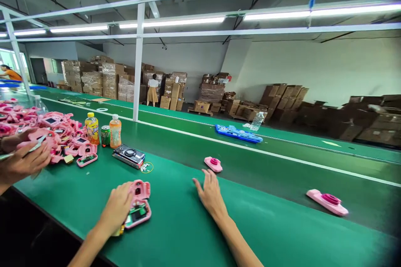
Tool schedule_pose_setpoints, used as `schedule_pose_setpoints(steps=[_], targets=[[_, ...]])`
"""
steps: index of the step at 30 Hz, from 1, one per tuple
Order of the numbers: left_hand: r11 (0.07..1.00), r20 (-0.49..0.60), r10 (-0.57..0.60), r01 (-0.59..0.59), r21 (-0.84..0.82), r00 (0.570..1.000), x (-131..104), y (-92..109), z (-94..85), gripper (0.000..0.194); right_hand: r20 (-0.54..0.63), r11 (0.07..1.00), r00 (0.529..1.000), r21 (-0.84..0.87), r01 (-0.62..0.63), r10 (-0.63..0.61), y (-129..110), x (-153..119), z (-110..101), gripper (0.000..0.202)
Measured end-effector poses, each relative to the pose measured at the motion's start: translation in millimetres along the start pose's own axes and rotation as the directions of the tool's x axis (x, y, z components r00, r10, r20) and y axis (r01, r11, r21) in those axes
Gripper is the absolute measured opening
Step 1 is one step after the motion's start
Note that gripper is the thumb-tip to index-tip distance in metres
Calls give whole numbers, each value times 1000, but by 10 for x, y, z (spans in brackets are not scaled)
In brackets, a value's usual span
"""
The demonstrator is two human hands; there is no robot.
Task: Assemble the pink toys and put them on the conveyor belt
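My left hand (115, 208) is closed on an opened pink toy camera (138, 212) at the table's near side. Its two shell halves lie apart, showing a green circuit board, and a yellow part sticks out under my hand. My right hand (210, 194) reaches over the table with spread fingers and nothing in them. Just beyond its fingertips, apart from them, lies a closed pink toy camera (213, 164) on the belt. A second closed pink camera (327, 202) rests farther right on the belt.
A co-worker's hands (28, 154) hold a thin tool and a pink part beside a heap of pink camera parts (62, 133). Bottles (115, 131), a can (105, 135) and a boxed camera (129, 155) stand nearby. A blue tray (238, 133) and white post (138, 58) are beyond.
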State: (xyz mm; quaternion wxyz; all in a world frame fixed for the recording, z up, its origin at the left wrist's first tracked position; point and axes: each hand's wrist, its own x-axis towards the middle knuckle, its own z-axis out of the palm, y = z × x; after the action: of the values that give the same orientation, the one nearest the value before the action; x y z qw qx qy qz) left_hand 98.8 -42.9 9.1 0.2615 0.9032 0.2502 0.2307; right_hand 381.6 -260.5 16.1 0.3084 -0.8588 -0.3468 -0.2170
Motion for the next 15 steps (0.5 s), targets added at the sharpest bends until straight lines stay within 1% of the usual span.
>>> schedule_pose_setpoints(steps=[1, 2, 3, 4, 5, 6, 8, 10, 11, 12, 14, 15], targets=[[1000, 36, 18, -17, -9, 999, -19, 200, 98, 50, 63, 989, 996, 139, 46, -55, -98, -155, -52, 60], [999, 61, 30, -28, -31, 998, -43, 369, 173, 49, 140, 959, 986, 278, 50, -92, -198, -315, -118, 59], [998, 78, 36, -31, -64, 996, -79, 497, 221, 49, 220, 921, 970, 390, 13, -106, -296, -476, -194, 59], [994, 84, 43, -34, -103, 996, -132, 577, 241, 48, 289, 882, 952, 469, -48, -102, -385, -631, -274, 57], [989, 77, 49, -38, -140, 996, -204, 609, 234, 48, 338, 846, 938, 521, -115, -81, -463, -774, -352, 57], [985, 66, 55, -43, -166, 996, -294, 600, 208, 48, 361, 816, 932, 551, -174, -45, -525, -903, -420, 57], [984, 51, 73, -64, -164, 996, -508, 503, 131, 45, 347, 785, 936, 567, -251, 49, -594, -1117, -514, 58], [990, 101, 108, -98, -101, 989, -716, 388, 88, 46, 283, 800, 950, 535, -271, 133, -605, -1282, -530, 58], [988, 141, 146, -136, -73, 979, -797, 349, 99, 50, 222, 824, 961, 506, -257, 163, -603, -1349, -507, 57], [983, 162, 180, -174, -52, 970, -854, 328, 132, 49, 149, 852, 972, 469, -230, 181, -606, -1403, -465, 56], [972, 153, 233, -229, -45, 960, -882, 331, 244, 36, 17, 901, 986, 404, -159, 166, -659, -1475, -334, 48], [968, 134, 250, -242, -74, 959, -859, 346, 301, 27, 0, 913, 992, 392, -117, 127, -718, -1492, -257, 43]])
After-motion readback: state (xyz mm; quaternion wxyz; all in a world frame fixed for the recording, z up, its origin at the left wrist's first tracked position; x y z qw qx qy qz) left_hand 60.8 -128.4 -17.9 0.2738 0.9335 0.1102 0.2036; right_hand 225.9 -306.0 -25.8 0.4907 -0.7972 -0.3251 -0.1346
